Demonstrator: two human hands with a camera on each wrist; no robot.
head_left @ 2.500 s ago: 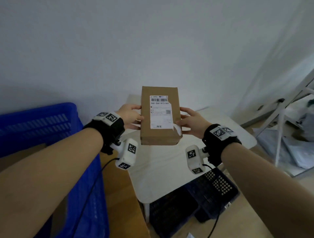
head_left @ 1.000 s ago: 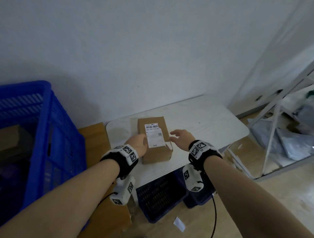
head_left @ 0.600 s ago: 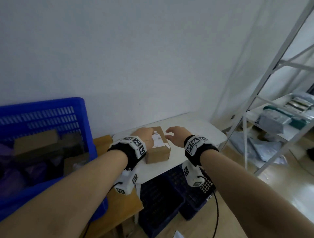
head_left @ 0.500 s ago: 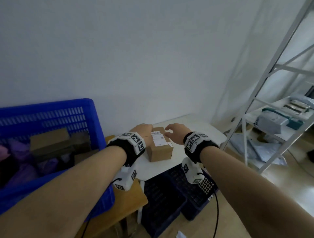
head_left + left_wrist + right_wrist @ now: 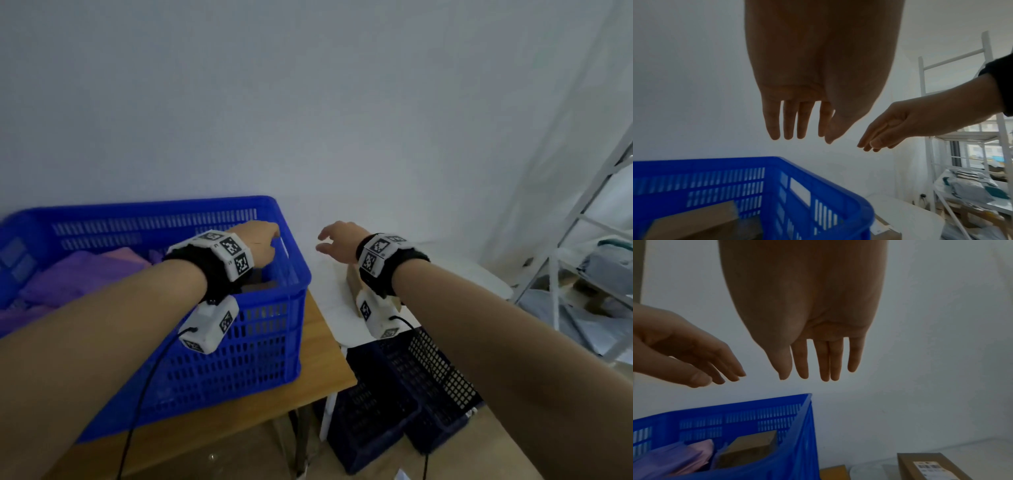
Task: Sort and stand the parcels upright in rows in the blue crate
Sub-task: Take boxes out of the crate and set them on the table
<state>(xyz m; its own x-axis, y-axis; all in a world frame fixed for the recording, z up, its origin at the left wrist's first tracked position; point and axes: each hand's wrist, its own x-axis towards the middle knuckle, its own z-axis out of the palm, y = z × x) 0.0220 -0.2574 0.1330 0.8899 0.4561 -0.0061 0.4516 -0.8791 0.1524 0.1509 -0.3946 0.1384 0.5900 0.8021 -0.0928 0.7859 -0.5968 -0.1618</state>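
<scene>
The blue crate (image 5: 267, 329) stands on a wooden table (image 5: 325, 373) at the left and holds purple bags (image 5: 78, 274). A brown box (image 5: 692, 222) stands near its right end, also seen in the right wrist view (image 5: 750, 449). My left hand (image 5: 263, 240) hovers over the crate's right end with fingers (image 5: 774, 129) straight, holding nothing. My right hand (image 5: 337, 240) hangs open just right of the crate, above the white table (image 5: 335, 308). The labelled brown box (image 5: 931, 467) lies flat on that table, mostly hidden behind my right wrist in the head view.
Dark slotted crates (image 5: 394, 394) sit on the floor under the white table. A white metal rack (image 5: 561, 274) with bagged parcels stands at the right. A plain wall runs close behind the crate and tables.
Both hands let go of the labelled brown box, left it flat on the white table, and moved up and left toward the crate. The head view swung left.
</scene>
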